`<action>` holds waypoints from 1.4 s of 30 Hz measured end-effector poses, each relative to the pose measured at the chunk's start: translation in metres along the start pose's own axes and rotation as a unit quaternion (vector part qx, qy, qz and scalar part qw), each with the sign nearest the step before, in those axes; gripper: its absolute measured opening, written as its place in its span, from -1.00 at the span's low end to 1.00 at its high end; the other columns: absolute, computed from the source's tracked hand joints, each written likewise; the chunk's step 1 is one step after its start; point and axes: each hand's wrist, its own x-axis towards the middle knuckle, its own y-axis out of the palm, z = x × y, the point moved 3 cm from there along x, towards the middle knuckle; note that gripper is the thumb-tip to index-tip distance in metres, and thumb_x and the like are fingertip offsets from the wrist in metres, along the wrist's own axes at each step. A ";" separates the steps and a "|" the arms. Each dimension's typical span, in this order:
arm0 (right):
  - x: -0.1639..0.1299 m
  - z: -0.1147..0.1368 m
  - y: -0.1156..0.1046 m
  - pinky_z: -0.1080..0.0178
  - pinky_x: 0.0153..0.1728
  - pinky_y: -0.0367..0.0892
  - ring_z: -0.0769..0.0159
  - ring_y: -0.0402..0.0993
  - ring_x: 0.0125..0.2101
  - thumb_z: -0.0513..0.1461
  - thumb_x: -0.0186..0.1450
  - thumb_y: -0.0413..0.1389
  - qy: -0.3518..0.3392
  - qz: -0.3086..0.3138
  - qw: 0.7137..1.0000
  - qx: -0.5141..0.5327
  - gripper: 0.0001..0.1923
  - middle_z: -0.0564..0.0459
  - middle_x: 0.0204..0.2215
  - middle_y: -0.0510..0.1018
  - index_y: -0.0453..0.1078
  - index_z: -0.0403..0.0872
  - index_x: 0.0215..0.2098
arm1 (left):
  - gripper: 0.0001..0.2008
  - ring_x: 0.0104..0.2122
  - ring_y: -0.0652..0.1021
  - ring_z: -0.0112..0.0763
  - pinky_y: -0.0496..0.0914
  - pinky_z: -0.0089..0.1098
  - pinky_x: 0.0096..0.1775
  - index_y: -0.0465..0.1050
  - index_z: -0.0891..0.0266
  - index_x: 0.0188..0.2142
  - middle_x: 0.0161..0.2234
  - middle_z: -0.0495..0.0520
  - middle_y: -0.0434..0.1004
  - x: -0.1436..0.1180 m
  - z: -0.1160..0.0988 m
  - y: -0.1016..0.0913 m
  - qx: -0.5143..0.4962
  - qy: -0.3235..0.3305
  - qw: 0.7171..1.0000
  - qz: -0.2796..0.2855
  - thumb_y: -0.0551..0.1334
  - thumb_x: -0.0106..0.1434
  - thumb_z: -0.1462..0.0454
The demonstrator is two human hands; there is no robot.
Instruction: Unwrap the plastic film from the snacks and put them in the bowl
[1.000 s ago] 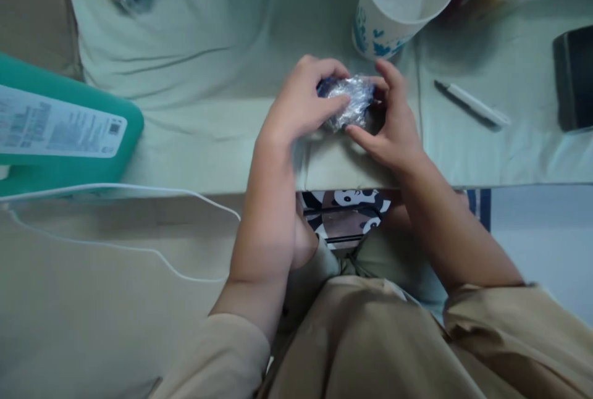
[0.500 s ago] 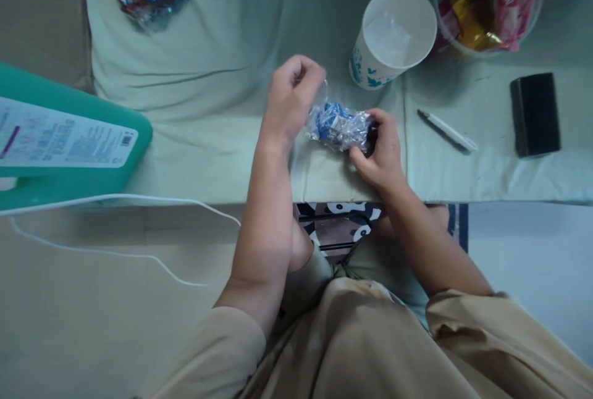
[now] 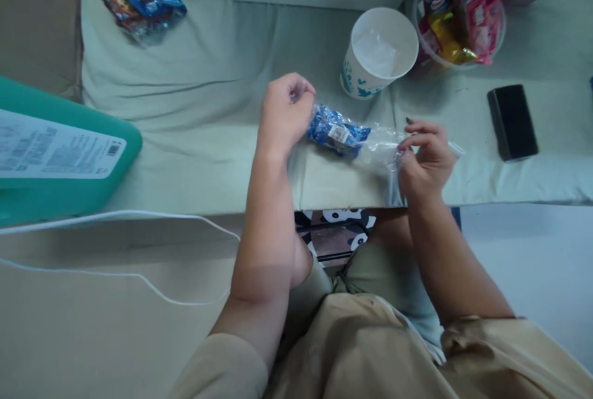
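A clear plastic bag (image 3: 380, 147) is stretched sideways between my two hands, just above the cloth near the table's front edge. Inside its left part lies a blue snack packet (image 3: 334, 131) with a white barcode label. My left hand (image 3: 287, 105) is closed, pinching the bag's left end between thumb and fingers. At the other end, my right hand (image 3: 427, 157) grips the plastic with thumb and fingertips. Part of a white pen (image 3: 456, 147) shows behind the right hand. Beyond the bag stands a white paper cup (image 3: 365, 81) with blue print and crumpled clear plastic inside.
A clear tub (image 3: 419, 31) of wrapped snacks stands behind the cup. To the right lies a black box (image 3: 513, 122). Bagged snacks (image 3: 151, 7) lie at the back left, near a green jug (image 3: 106, 186). A white cable (image 3: 152, 214) crosses the front edge.
My right hand has moved right, pulling the crumpled plastic out into a long stretch. The blue packet shows more plainly now. My left hand keeps its pinch. The view has shifted slightly.
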 end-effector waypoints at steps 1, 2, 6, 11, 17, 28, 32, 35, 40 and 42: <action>0.000 -0.005 -0.011 -0.17 0.11 0.41 0.10 0.53 -0.08 -0.34 0.15 0.10 0.022 -0.007 0.999 -0.037 -0.88 0.00 -0.21 0.53 0.43 0.00 -0.45 | -0.86 -0.29 0.57 -0.36 0.44 -0.36 -0.21 0.41 0.15 -0.43 -0.44 -0.02 0.51 0.002 0.003 -0.002 0.001 -0.001 1.000 -0.010 0.22 0.28 0.35; 0.000 -0.010 -0.021 -0.18 0.10 0.41 0.09 0.52 -0.07 -0.34 0.15 0.09 0.043 -0.017 0.996 -0.073 -0.87 -0.02 -0.19 0.53 0.44 0.00 -0.44 | -0.86 -0.27 0.57 -0.36 0.44 -0.36 -0.19 0.41 0.16 -0.42 -0.43 -0.02 0.51 0.004 0.005 -0.004 0.004 0.000 1.000 -0.021 0.22 0.28 0.34; 0.005 -0.009 -0.039 -0.16 0.02 0.43 0.05 0.53 -0.06 -0.33 0.22 0.05 0.052 -0.040 0.991 -0.120 -0.77 -0.05 -0.15 0.55 0.51 0.00 -0.25 | -0.93 -0.11 0.56 -0.37 0.43 -0.36 -0.06 0.44 0.17 -0.27 -0.28 -0.02 0.56 0.007 0.002 -0.012 0.007 0.046 0.997 -0.055 0.29 0.26 0.35; 0.025 0.022 0.001 -0.10 0.04 0.41 -0.02 0.54 -0.04 -0.16 0.21 0.22 -0.040 0.147 0.980 -0.124 -0.49 -0.11 -0.08 0.63 0.42 -0.01 0.14 | -0.75 -0.09 0.56 -0.32 0.43 -0.32 0.02 0.53 0.16 -0.24 -0.18 -0.01 0.61 0.001 -0.014 -0.004 0.051 0.082 0.995 0.033 0.36 0.07 0.42; 0.028 0.047 0.014 0.12 -0.19 0.38 0.24 0.45 -0.41 -0.28 0.34 0.10 -0.089 0.205 0.967 -0.124 -0.85 0.06 -0.48 0.50 0.52 0.03 -0.29 | -0.86 -0.40 0.47 -0.47 0.38 -0.43 -0.27 0.48 0.21 -0.49 -0.46 -0.07 0.50 0.003 -0.018 -0.002 0.009 0.052 0.999 0.014 0.30 0.11 0.46; 0.009 0.046 0.013 0.06 -0.05 0.39 0.13 0.57 -0.10 -0.24 0.39 0.14 -0.178 0.242 0.941 -0.156 -0.86 -0.02 -0.14 0.67 0.51 -0.01 -0.33 | -0.87 -0.58 0.33 -0.52 0.21 -0.46 -0.47 0.39 0.18 -0.44 -0.62 -0.14 0.30 0.003 -0.015 -0.012 0.000 -0.040 0.999 0.003 0.28 0.17 0.41; -0.008 0.050 0.007 0.21 -0.31 0.41 0.23 0.62 -0.27 -0.18 0.45 0.06 -0.171 0.397 0.894 -0.119 -0.79 0.00 -0.23 0.71 0.54 -0.04 -0.19 | -0.88 -0.60 0.25 -0.52 0.12 -0.43 -0.49 0.38 0.19 -0.44 -0.63 -0.15 0.23 -0.005 -0.017 -0.016 0.068 -0.088 0.990 0.081 0.30 0.19 0.28; -0.011 0.045 0.004 0.18 -0.34 0.45 0.19 0.64 -0.31 -0.15 0.48 0.01 -0.096 0.382 0.908 -0.146 -0.71 -0.02 -0.23 0.71 0.56 -0.03 -0.05 | -0.76 -0.53 0.29 -0.49 0.18 -0.42 -0.43 0.46 0.19 -0.31 -0.55 -0.14 0.27 -0.011 -0.020 -0.007 0.093 -0.066 0.974 0.197 0.43 0.09 0.18; -0.002 0.042 0.014 -0.03 -0.10 0.55 0.05 0.60 -0.13 -0.23 0.41 0.06 -0.075 0.232 0.959 -0.145 -0.68 -0.16 -0.15 0.65 0.54 -0.07 0.06 | -0.85 -0.26 0.46 -0.32 0.35 -0.31 -0.11 0.54 0.19 -0.35 -0.29 0.05 0.44 -0.013 -0.018 0.005 0.192 0.009 0.954 0.231 0.44 0.09 0.24; -0.001 0.043 0.019 -0.13 0.02 0.53 -0.01 0.57 -0.01 -0.24 0.38 0.09 -0.092 0.207 0.964 -0.136 -0.63 -0.19 -0.02 0.62 0.50 -0.05 0.12 | -0.85 -0.27 0.47 -0.31 0.35 -0.29 -0.11 0.49 0.20 -0.47 -0.31 0.07 0.45 -0.012 -0.018 0.006 0.190 0.004 0.961 0.201 0.34 0.20 0.23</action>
